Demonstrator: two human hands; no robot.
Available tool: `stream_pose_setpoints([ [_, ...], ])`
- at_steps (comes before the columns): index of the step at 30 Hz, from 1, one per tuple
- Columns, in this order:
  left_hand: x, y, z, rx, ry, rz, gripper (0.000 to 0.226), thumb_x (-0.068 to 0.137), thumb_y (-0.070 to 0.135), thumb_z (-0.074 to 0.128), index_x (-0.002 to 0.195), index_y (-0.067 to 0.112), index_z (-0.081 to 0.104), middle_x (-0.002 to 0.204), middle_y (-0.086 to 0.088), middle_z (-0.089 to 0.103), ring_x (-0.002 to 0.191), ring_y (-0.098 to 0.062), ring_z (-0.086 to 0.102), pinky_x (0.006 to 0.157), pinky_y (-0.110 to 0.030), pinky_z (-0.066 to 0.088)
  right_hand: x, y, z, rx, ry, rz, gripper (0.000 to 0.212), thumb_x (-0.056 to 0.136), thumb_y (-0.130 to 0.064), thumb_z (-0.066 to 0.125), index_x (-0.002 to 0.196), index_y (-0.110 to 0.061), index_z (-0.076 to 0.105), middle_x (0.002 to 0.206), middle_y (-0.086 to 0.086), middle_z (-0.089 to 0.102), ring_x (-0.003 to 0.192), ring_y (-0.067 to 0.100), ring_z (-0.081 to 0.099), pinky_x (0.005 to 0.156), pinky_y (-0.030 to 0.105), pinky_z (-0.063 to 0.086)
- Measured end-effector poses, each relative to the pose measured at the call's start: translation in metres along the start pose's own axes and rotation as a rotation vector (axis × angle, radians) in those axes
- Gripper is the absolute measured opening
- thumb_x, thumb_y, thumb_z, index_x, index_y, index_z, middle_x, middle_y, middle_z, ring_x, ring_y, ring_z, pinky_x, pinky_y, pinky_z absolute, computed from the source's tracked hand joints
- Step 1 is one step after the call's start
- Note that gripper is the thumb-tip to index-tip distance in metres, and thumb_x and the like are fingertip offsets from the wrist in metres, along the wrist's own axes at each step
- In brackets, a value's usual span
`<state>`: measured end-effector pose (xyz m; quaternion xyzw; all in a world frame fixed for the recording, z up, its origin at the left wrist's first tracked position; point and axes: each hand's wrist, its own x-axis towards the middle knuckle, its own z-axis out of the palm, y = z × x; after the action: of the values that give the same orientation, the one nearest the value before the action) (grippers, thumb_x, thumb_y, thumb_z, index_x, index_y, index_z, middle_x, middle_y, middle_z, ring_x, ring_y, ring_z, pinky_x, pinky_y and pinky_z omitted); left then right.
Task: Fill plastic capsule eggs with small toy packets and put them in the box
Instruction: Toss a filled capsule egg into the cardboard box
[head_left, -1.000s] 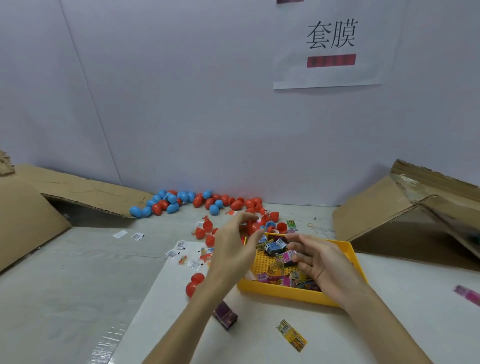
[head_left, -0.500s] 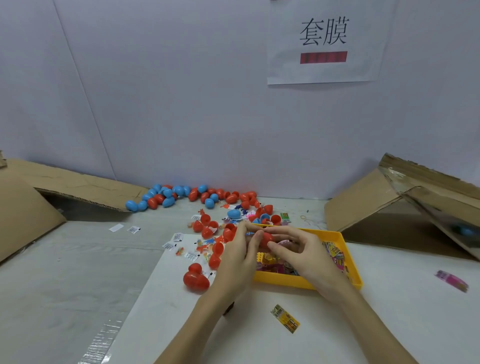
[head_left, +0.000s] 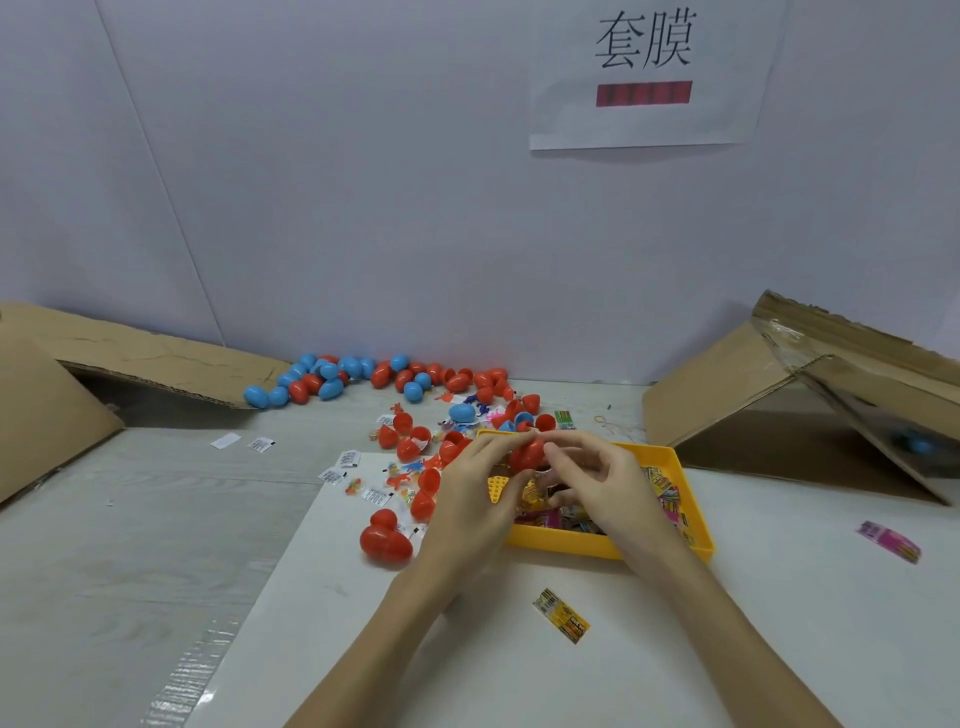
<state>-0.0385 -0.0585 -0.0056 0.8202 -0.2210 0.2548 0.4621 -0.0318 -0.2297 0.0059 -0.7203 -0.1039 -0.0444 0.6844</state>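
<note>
Two open cardboard boxes flank the table, one at the left (head_left: 57, 395) and one at the right (head_left: 810, 415). Above the yellow tray (head_left: 696, 525) of toy packets, the left hand (head_left: 467, 499) and right hand (head_left: 597, 483) both pinch a red capsule egg (head_left: 525, 456) with curled fingers. It looks like the filling or closing step; next, I'd guess, press the halves shut and carry the egg to a box.

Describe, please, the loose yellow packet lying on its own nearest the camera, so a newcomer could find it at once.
Start at the yellow tray in the middle of the white sheet, beneath both hands. Come toward the camera from the tray's front wall: the yellow packet lies flat between the two forearms. Unlike the pink packet far off to the right, it is yellow with dark stripes and stands alone.
</note>
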Motion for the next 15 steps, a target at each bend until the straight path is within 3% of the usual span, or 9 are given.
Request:
stream_pose_setpoints([
  [6,0.0012,0.0003,0.0000,-0.067,-0.043,-0.053,0.050,0.088,0.013,0.079,0.132,0.018,0.056,0.122,0.010,0.064,0.110,-0.003,0.064,0.092,-0.020,0.055,-0.0007,0.0028,-0.0028,-0.067,0.008,0.010,0.015,0.095,-0.027,0.073,0.102,-0.015,0.076,0.090,0.002,0.079,0.081,0.017,0.076,0.067,0.024,0.060],
  [9,0.0009,0.0002,0.0010,-0.078,-0.014,-0.047,0.033,0.092,0.016,0.075,0.124,0.016,0.064,0.114,0.007,0.066,0.101,-0.007,0.067,0.085,-0.022,0.057,-0.0008,0.0008,-0.0007,-0.095,0.031,0.045,0.034,0.098,-0.042,0.063,0.093,-0.010,0.073,0.078,0.006,0.076,0.067,0.015,0.070,0.059,0.023,0.055],
  [13,0.0002,0.0020,0.0012,-0.059,0.004,-0.071,0.025,0.099,0.024,0.066,0.124,0.019,0.068,0.107,0.012,0.069,0.098,-0.004,0.065,0.080,-0.012,0.051,-0.0009,-0.0013,-0.0002,-0.052,-0.004,0.015,0.018,0.100,-0.033,0.065,0.112,-0.020,0.069,0.089,0.003,0.077,0.078,0.019,0.074,0.062,0.027,0.059],
  [15,0.0002,0.0008,0.0009,-0.048,0.004,-0.088,0.024,0.101,0.026,0.063,0.123,0.019,0.069,0.105,0.013,0.070,0.098,-0.003,0.065,0.079,-0.012,0.050,-0.0009,0.0004,-0.0006,-0.101,-0.017,-0.027,0.012,0.099,-0.025,0.068,0.110,-0.021,0.071,0.090,0.002,0.078,0.081,0.020,0.075,0.065,0.029,0.061],
])
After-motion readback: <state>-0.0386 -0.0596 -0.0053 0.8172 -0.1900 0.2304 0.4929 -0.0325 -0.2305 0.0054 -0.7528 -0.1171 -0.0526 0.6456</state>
